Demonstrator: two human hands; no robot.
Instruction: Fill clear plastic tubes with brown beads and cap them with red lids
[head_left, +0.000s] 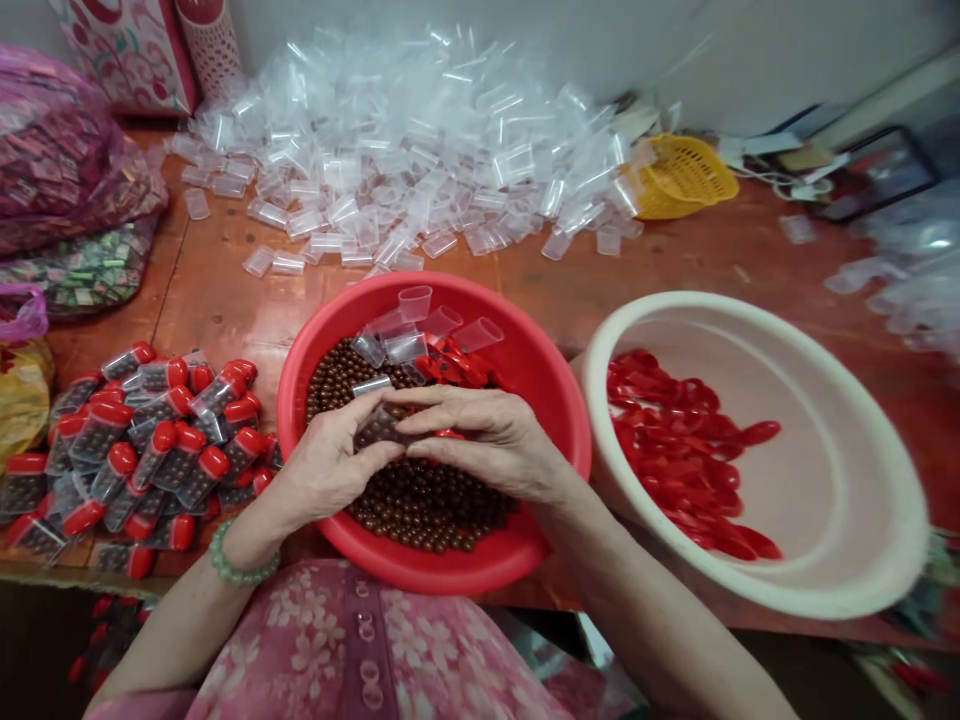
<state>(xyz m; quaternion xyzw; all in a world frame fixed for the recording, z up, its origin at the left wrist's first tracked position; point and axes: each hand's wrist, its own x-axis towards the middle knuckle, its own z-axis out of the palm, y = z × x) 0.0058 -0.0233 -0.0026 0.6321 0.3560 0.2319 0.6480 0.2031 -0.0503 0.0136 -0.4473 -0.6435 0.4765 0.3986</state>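
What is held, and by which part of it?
The left hand pinches a clear container by its sides; whether the right hand holds anything is unclear.

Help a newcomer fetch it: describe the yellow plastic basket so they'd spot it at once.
On the reddish-brown table, find the big heap of clear plastic sleeves along the far side. At the heap's right end is a yellow plastic basket with perforated walls, its colour setting it apart from the colourless sleeves beside it.
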